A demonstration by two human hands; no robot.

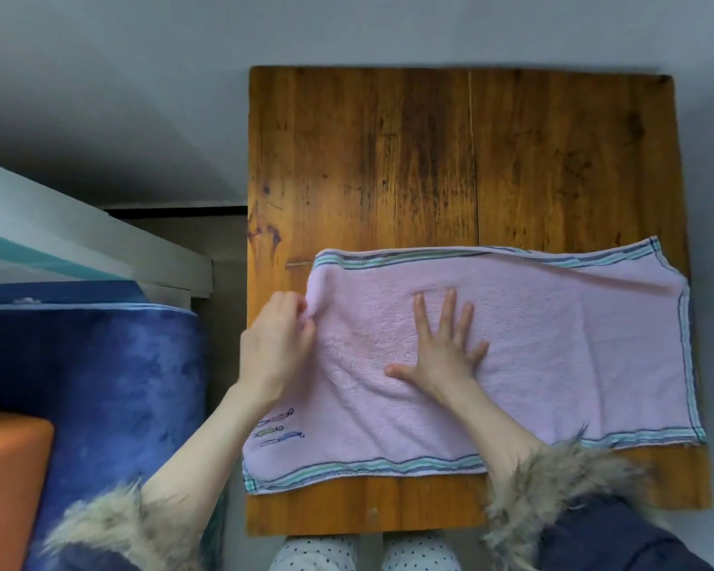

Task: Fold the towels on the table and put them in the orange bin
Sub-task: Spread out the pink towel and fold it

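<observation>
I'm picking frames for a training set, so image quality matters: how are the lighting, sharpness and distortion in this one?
Head view: soft, even light with no glare on the wooden table; the pink towel and both hands, left hand and right hand, are fairly sharp; wide-angle bending shows along the table's edges; the fur cuffs and orange bin at the frame's border look soft.

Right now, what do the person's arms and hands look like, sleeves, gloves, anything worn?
Both hands bare, no gloves or rings visible. Left hand and right hand come out of dark navy jacket sleeves with shaggy tan-grey fur cuffs, pushed up so forearms show.
</observation>
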